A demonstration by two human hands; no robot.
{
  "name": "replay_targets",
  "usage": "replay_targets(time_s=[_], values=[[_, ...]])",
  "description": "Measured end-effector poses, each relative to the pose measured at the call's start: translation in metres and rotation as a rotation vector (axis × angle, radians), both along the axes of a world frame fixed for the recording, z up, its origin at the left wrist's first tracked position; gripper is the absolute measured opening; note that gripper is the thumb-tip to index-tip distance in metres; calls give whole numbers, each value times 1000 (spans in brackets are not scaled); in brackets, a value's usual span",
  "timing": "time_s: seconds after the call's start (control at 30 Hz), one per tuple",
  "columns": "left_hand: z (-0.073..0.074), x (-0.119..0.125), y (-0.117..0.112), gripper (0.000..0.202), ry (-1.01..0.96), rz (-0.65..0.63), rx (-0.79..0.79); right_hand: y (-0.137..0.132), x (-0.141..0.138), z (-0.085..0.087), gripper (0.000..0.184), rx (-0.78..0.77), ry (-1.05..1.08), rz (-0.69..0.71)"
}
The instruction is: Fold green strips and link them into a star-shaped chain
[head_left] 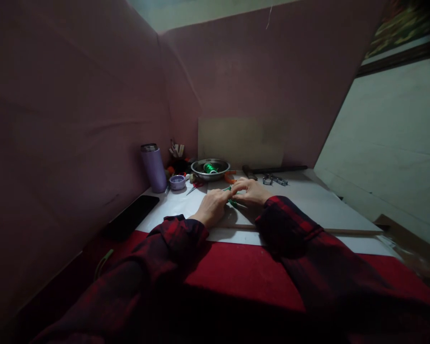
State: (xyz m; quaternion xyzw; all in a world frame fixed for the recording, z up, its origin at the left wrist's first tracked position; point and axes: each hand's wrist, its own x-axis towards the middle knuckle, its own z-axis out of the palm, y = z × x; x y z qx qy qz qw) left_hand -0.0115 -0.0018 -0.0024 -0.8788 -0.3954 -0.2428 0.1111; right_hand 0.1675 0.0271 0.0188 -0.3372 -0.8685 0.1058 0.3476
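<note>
Red plaid sleeves reach over a red cloth to a pale board on the white surface. The left hand is half-curled, its fingertips pinched on a thin green piece at the board's near edge. The right hand bends in to meet it, though whether it grips or only steadies cannot be told. In such dim light the slight piece looks liable to slip from the fingertips. A trailing cuff could also sweep it toward the small purple cup or the metal bowl close behind.
</note>
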Motion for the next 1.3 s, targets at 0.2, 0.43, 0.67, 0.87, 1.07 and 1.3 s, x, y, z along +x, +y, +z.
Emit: replay_targets(time_s=[0.2, 0.43, 0.67, 0.87, 1.07, 1.3], values=[[-2, 0, 3, 22, -86, -27, 6, 2, -1, -3, 11, 203, -14, -40], [-7, -2, 5, 21, -227, 10, -10, 2, -1, -3, 17, 205, -91, -107], [-10, -3, 4, 24, -290, 2, 6, 3, -2, -8, 16, 189, -106, -158], [-10, -5, -2, 30, -214, 67, 2, 3, -4, -8, 15, 193, -110, -191], [-8, -5, -5, 37, -127, 55, -48, 1, -7, -6, 12, 279, -160, -222], [-8, -5, -6, 37, -102, 72, -82, 5, -9, -4, 9, 317, -283, -273]])
